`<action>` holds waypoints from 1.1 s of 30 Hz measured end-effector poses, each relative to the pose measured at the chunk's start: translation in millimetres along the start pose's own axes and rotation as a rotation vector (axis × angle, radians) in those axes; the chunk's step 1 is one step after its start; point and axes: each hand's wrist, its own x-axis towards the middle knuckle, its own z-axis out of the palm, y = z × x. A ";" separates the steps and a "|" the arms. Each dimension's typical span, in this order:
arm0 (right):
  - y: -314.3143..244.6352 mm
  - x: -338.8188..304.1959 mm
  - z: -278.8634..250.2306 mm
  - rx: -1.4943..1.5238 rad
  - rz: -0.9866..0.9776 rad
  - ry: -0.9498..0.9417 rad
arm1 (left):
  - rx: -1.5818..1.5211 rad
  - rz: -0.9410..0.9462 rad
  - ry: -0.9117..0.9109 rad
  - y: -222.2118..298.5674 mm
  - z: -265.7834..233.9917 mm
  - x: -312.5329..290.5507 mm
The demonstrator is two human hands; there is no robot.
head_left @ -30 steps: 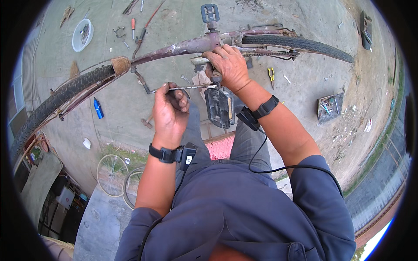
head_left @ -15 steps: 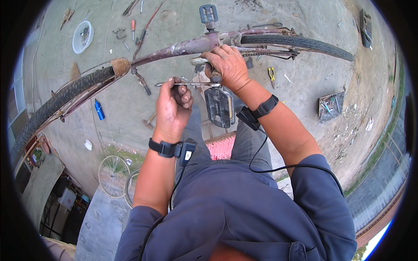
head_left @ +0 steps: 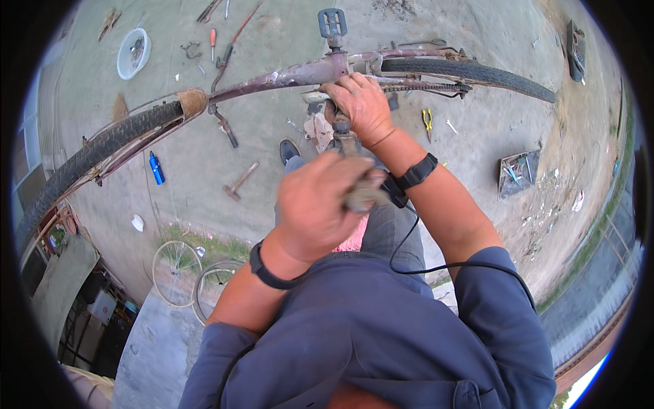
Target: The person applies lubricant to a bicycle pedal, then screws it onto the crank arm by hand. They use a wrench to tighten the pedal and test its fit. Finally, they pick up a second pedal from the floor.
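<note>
Blurring with motion, the left hand [head_left: 317, 204] is now over the near pedal [head_left: 348, 145], having come rightward and toward the body within the last half second. Then: wrench pinched between thumb and fingers, one end at the pedal. Now: I cannot make the wrench out; the hand covers most of the pedal. Left fingers look curled, but from where I stand I cannot tell what, if anything, they pinch.

Right hand [head_left: 366, 109]: unchanged. Fingers pressed together, bent around the crank [head_left: 341, 123]; exact contact partly hidden beneath them.

Bicycle [head_left: 293, 76]: across the view ahead of the person, one wheel left, one right, as before. Near pedal sits at the crank's end on the person's side; far pedal [head_left: 332, 24] is beyond the frame.

Uncovered by the left hand's shift: the whole hammer [head_left: 243, 180] on the ground [head_left: 191, 191], and more of a dark shoe [head_left: 289, 151]. Yellow pliers [head_left: 427, 125] lie where they were.
</note>
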 end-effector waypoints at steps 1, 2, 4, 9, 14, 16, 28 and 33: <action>0.9 0.8 -0.7 0.004 0.005 0.005 | -0.021 -0.030 0.050 -0.3 -4.5 0.2; 0.7 0.3 -1.6 0.010 0.016 0.004 | -0.042 -0.086 0.071 0.5 -15.9 -2.6; -1.9 -0.4 -1.9 0.041 0.016 0.009 | -0.227 -0.351 0.231 -1.1 -30.0 -9.6; -1.6 0.5 -1.4 0.036 0.027 -0.008 | -0.891 -0.918 0.632 -42.8 -48.3 -15.7; -3.3 -0.3 -1.2 0.019 0.036 -0.019 | -1.064 -1.079 0.664 -69.2 -32.4 -31.1; -3.7 0.1 -1.4 0.014 0.041 -0.030 | -1.093 -1.076 0.647 -75.5 -25.6 -34.8; -3.6 0.7 -2.0 0.032 0.034 -0.002 | -1.180 -1.106 0.623 -72.2 -7.5 -39.3; -3.2 -1.6 -2.6 0.017 0.020 -0.014 | -0.819 -0.922 0.487 -33.7 -14.1 -29.4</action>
